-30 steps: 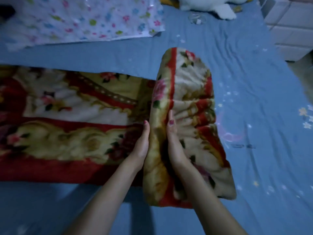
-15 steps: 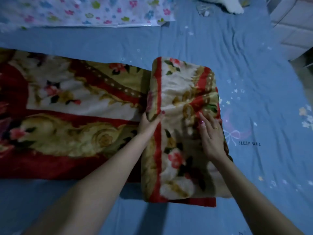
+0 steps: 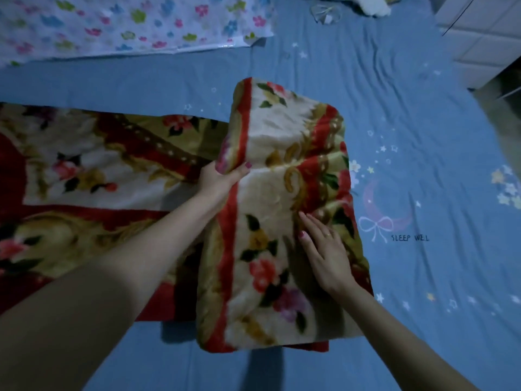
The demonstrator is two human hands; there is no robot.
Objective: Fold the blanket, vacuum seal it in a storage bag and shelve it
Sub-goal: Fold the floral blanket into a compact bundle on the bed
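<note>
Head view: the blanket (image 3: 270, 210) fold is gripped by the left hand (image 3: 218, 180); the right hand (image 3: 327, 249), fingers straight, is pressed flat on it, mid-bed (image 3: 423, 277).

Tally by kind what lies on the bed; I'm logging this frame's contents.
Blankets: 1, the floral blanket, gripped by the left hand, right hand flat on it
Storage bags: 1, the flower-print bag
Small clear items: 1, unidentifiable
White plush things: 1, cut off
Total: 4, on the blue sheet
</note>
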